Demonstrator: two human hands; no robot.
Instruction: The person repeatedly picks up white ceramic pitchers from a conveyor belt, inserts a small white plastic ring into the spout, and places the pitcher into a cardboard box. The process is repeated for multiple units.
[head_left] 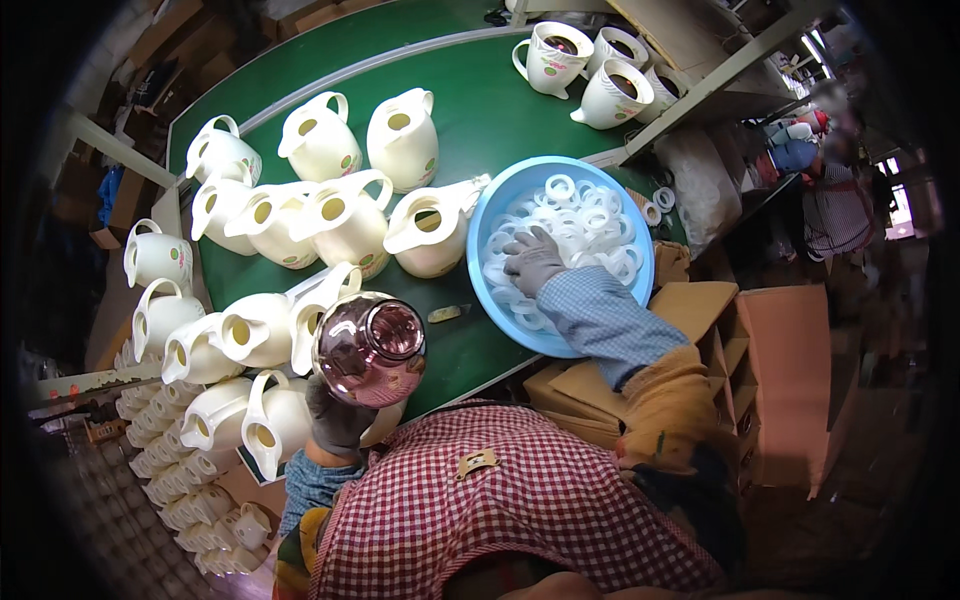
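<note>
Hands well apart. Gloved L hand (338,415) is clamped on a shiny pinkish glass flask (345,362), up by the near edge of the green table (440,378). Gloved R hand (534,261) is down in a lt-blue tub (476,252), on white rings (590,222); can't tell if it's got one. Tub's at the table's R side. Cream jugs (404,152), tops open, crowd the L; 4 jugs w/ dark insides (604,102) stand far R. Room's dim & cluttered: cardboard boxes (785,370) R of the tub, more jugs in rows (195,500) low L, bright window (897,200) far R.
</note>
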